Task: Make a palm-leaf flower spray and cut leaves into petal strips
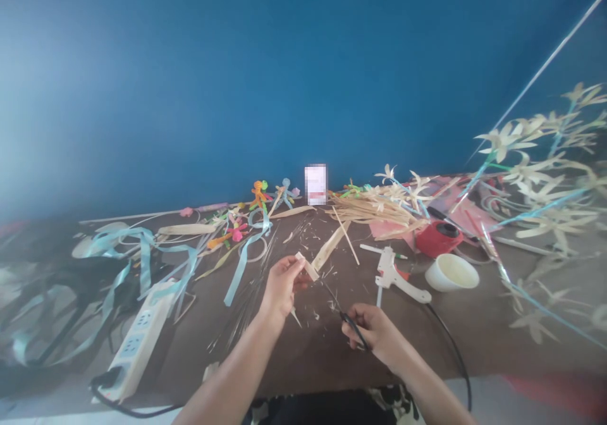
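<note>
My left hand pinches a short pale strip between thumb and fingers, above the middle of the brown table. Dark-handled scissors are held in my right hand, lower and to the right. Their blades point up and left, with the tips close to the strip's lower right end. Whether the blades are apart is too small to tell. A longer pale strip lies just behind the held piece, and small pale scraps are scattered around it on the tabletop.
A white glue gun, a cream cup and a red object stand right. Pale flowers on blue stems spread far right. A power strip and blue ribbon lie left. Behind are pipe-cleaner figures and a pale strip pile.
</note>
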### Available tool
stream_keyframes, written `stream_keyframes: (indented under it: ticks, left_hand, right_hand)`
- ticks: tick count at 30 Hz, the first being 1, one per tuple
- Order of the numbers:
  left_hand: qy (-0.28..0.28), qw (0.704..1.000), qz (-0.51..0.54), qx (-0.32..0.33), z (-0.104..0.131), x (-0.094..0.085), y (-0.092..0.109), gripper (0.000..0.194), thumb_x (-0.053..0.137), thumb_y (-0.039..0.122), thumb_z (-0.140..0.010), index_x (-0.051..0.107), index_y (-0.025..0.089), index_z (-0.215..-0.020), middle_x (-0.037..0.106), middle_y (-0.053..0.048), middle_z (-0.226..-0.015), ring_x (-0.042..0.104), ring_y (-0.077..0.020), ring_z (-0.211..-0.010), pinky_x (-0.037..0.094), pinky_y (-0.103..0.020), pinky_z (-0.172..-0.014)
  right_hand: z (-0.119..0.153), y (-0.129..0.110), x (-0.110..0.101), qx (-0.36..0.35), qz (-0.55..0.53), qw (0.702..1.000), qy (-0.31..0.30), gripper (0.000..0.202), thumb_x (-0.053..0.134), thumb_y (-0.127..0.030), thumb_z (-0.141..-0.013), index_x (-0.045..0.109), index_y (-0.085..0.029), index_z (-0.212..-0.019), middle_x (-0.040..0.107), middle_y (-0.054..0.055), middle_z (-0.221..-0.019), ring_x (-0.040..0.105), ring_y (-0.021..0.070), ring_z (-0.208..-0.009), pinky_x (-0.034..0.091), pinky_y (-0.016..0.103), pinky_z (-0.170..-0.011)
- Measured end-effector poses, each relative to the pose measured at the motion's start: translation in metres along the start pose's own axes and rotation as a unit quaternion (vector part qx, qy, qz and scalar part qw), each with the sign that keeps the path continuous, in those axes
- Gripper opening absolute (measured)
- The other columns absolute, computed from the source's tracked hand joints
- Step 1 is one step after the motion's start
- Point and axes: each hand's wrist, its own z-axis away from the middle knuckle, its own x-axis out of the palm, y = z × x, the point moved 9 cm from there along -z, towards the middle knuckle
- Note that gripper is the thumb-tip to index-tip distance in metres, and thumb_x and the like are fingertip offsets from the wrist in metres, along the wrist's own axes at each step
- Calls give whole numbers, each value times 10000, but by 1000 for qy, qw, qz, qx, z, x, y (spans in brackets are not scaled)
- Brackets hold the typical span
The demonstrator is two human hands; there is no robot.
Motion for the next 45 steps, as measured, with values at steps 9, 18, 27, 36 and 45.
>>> stream_keyframes:
  ticks: [9,18,27,36,45]
  left_hand:
    - [1,999,-21,24,2,4,1,288,623,379,-625,536,155,-786,631,-14,-645,587,-118,-487,380,-177,-406]
    - [4,1000,-21,12,2,5,0,287,626,378,-611,539,158,-774,637,-16,-625,585,-125,-484,369,-183,-405]
    - [1,999,-33,22,3,7,1,257,620,360,-624,536,151,-747,619,-9,-577,575,-121,-454,350,-177,-385]
    - [5,999,-30,26,-2,9,0,253,618,348,-630,524,151,-759,628,-21,-588,575,-124,-452,358,-179,-386]
    - [4,999,-33,33,-6,11,-1,265,618,361,-627,529,152,-763,625,-11,-579,577,-124,-453,372,-184,-393]
  right_hand:
    - [3,7,-4,2,25,1000,-4,332,624,-440,-629,443,-165,-579,481,-53,-428,434,71,-399,309,188,-430]
    - [1,5,-6,7,39,999,-5,331,619,-444,-630,441,-171,-574,512,-41,-418,437,77,-390,317,191,-427]
    - [2,-6,-11,12,80,997,-3,339,613,-456,-628,441,-173,-560,511,-43,-405,426,74,-378,327,193,-424]
    - [3,-13,-8,21,57,998,-5,312,643,-407,-603,437,-175,-573,488,-53,-410,407,66,-382,306,187,-409]
    - [-2,-10,-18,2,84,996,17,281,603,-370,-649,431,-171,-551,463,-62,-396,434,72,-392,296,180,-407]
